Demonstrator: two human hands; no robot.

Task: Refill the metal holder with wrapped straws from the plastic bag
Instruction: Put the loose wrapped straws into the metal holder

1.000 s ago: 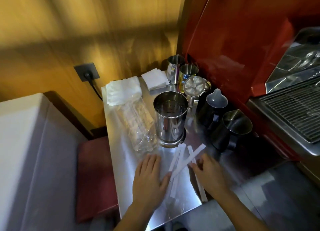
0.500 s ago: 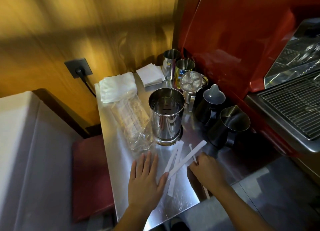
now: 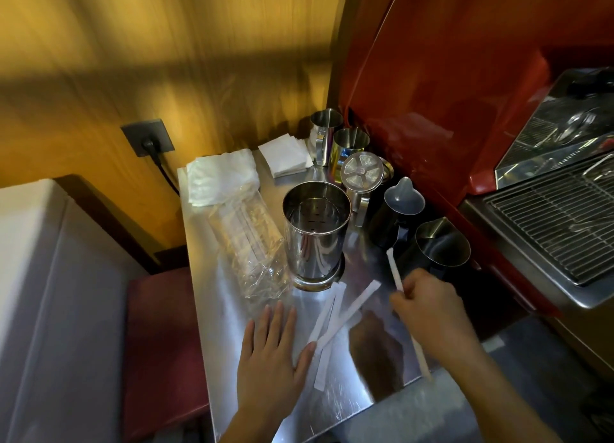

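We see the right hand [image 3: 428, 306] closed in a pinching grip on one wrapped straw [image 3: 394, 271], held off the counter [image 3: 232, 309]. The straw's upper end points up and away, toward the dark pitchers [image 3: 442, 246], and its lower end shows below the wrist near the counter's front edge. The left hand [image 3: 269, 353] lies flat on the counter with fingers spread and holds nothing; its thumb tip touches the near ends of the loose straws [image 3: 335, 323].

Those loose straws, three or so, lie crossed on the steel between the two hands, just in front of the holder [image 3: 315, 233]. The holder stands upright near the middle of the counter; it looks empty, with small holes showing in its inner wall.

The plastic bag [image 3: 249, 243] lies on its side just left of the holder, its crumpled open end toward us, more wrapped straws visible through the film. Behind it sits a folded white cloth [image 3: 219, 180], and to the right of that a stack of napkins [image 3: 285, 158]. Steel cups [image 3: 339, 140] stand in the back corner against the red machine [image 3: 448, 93].
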